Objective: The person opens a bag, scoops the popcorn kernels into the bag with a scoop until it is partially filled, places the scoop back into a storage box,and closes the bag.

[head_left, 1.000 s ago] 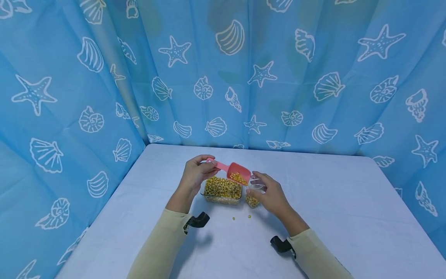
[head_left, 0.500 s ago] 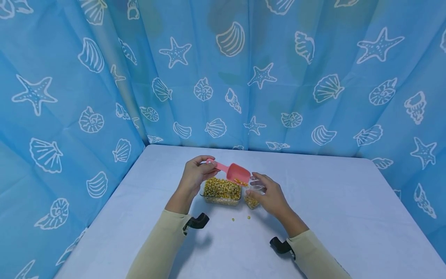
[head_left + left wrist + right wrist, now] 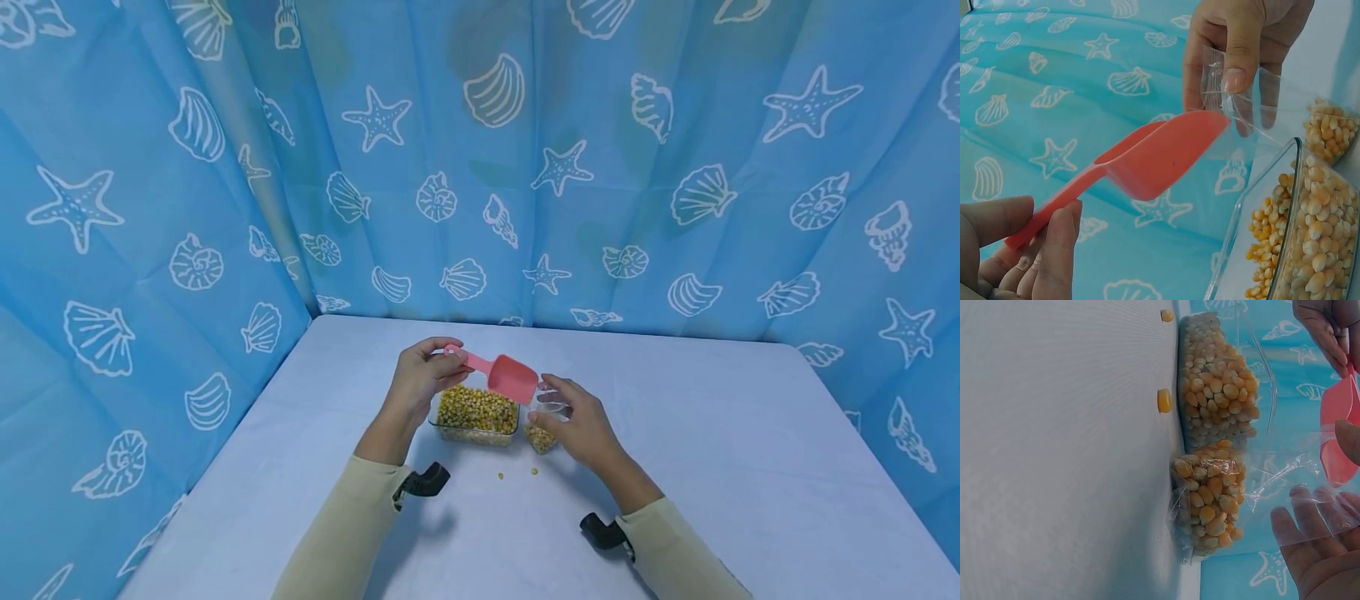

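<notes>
My left hand [image 3: 425, 379] pinches the handle of a pink scoop [image 3: 512, 379] between thumb and fingers. Tilted toward the right, the scoop has a bare bowl in the head view, its lip at the mouth of a clear plastic bag [image 3: 1210, 509]. My right hand [image 3: 581, 421] holds that bag near its top, thumb on one side and fingers on the other, as the left wrist view shows. Corn kernels [image 3: 1330, 130] fill the bag's lower part, which stands on the table. Left of the bag, a clear rectangular container [image 3: 475, 434] holds many more corn kernels [image 3: 476, 408].
Two loose kernels, one at the left [image 3: 501, 476] and one at the right [image 3: 534, 471], lie on the white table [image 3: 712, 433] in front of the container. A blue curtain [image 3: 480, 167] with white shells and starfish hangs behind and along the left side.
The kernels in the scoop slid out at its lip toward the bag; its bowl is now bare. Both hands have kept nearly the same place.
</notes>
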`<state>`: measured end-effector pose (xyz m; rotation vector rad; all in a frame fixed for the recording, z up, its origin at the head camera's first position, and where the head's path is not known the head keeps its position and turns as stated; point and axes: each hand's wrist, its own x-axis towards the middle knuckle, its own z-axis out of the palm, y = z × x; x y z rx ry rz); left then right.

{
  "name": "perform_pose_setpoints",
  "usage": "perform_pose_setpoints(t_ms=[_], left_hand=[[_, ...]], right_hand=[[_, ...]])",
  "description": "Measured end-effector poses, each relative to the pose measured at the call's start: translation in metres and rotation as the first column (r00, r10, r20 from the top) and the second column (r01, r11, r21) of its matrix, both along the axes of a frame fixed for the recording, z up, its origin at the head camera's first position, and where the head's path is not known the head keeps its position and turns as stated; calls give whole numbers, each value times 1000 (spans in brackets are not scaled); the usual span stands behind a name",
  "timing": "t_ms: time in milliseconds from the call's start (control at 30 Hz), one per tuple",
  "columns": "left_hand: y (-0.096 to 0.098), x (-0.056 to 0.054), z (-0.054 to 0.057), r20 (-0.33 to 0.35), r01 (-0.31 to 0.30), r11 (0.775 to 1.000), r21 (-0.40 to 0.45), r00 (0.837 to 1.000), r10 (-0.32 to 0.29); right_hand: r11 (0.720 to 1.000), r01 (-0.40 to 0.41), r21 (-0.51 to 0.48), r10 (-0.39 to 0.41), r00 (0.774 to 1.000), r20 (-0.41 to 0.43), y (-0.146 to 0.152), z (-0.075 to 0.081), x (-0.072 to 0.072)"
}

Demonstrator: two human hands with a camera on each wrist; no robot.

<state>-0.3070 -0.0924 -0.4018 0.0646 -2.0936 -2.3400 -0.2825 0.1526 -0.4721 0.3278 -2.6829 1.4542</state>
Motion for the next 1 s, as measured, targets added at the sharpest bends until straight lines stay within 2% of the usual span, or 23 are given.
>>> perform_pose_setpoints(t_ms=[133, 267, 467, 600, 733, 867, 1000], left_hand=[[-3, 0, 2, -28, -15, 1000, -14, 1000, 15], [-15, -3, 4, -58, -57, 998, -39, 997, 54], [-39, -11, 0, -24, -118, 986, -121, 993, 116], [-52, -14, -2, -17, -143, 968, -206, 990, 143], [-64, -27, -16, -44, -174, 942, -288, 985, 169], [-77, -46, -39, -79, -191, 923, -334, 981, 175], [-72, -33, -25, -93, -206, 899, -386, 978, 185]], right_hand=[[1000, -4, 2, 4, 1000, -10, 0, 0, -1], [1000, -11, 3, 11, 999, -30, 2, 0, -1], [1000, -25, 5, 25, 999, -41, 3, -1, -1], [999, -31, 10, 31, 999, -44, 3, -2, 0], [999, -31, 4, 32, 999, -39, 4, -2, 0], [1000, -22, 8, 23, 999, -29, 3, -1, -1], [1000, -15, 13, 15, 1000, -20, 2, -1, 0]])
